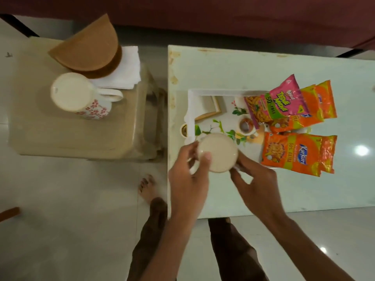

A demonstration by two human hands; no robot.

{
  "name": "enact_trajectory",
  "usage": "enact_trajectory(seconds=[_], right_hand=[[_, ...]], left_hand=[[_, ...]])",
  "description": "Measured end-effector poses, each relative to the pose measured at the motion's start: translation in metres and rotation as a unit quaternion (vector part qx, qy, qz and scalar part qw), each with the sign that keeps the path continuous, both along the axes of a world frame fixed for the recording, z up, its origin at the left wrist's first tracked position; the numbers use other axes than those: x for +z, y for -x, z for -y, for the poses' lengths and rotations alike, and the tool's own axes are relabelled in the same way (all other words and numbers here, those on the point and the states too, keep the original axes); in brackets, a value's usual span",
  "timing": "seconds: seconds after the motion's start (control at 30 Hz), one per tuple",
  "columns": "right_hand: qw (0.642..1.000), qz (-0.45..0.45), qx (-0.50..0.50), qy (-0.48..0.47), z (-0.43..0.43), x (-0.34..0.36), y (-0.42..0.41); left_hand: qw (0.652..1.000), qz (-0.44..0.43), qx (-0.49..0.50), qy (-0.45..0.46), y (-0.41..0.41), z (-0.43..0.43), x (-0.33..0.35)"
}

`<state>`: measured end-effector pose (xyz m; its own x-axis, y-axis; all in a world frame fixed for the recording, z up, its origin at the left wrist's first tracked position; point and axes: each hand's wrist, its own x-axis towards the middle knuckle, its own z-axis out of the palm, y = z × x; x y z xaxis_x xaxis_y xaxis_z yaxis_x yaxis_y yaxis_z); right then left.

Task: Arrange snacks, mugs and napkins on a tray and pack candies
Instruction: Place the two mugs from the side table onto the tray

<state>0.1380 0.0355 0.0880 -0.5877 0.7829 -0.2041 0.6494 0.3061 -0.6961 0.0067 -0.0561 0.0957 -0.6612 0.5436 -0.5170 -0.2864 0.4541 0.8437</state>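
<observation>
Both hands hold 1 mug (217,152) at the near left corner of the tray (192,102): the left hand (188,175) curls round its handle side with the thumb on the rim, the right hand (251,179) pinches its right wall. On the stool (71,134) at far left, a 2nd mug (81,96), white napkins (125,67) and a brown folded box (89,51) wait. Snack packets, 1 pink (278,100) and several orange (292,155), already fill the tray's right side. Judging by this, snacks are placed; 1 mug, napkins and candies remain
</observation>
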Motion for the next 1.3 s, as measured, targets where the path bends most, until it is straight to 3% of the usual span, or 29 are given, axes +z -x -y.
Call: enact_trajectory(seconds=[0.13,0.3,0.73,0.87,0.97,1.13,1.3], right_hand=[[0.999,0.031,-0.006,-0.026,-0.040,-0.021,-0.052],[1.000,0.022,0.009,-0.002,-0.071,-0.045,-0.075],[1.000,0.005,0.024,0.016,-0.092,-0.061,-0.082],[0.996,0.024,0.073,0.049,-0.100,-0.053,-0.086],[0.995,0.045,0.054,0.068,-0.110,-0.040,-0.090],[1.000,0.025,-0.018,-0.007,-0.111,-0.003,-0.072],[0.993,-0.024,0.038,0.106,-0.083,0.025,0.008]], left_hand=[[0.999,0.018,-0.050,-0.006,-0.045,-0.056,-0.019],[0.996,-0.028,-0.080,0.011,-0.071,-0.086,-0.044],[0.991,-0.059,-0.115,0.036,-0.081,-0.092,-0.060],[0.988,-0.042,-0.141,0.049,-0.073,-0.083,-0.053],[0.993,-0.062,-0.084,0.061,-0.049,-0.058,-0.041],[0.979,-0.169,0.097,0.067,0.034,0.016,-0.007],[0.937,-0.247,0.237,0.067,0.135,0.066,0.014]])
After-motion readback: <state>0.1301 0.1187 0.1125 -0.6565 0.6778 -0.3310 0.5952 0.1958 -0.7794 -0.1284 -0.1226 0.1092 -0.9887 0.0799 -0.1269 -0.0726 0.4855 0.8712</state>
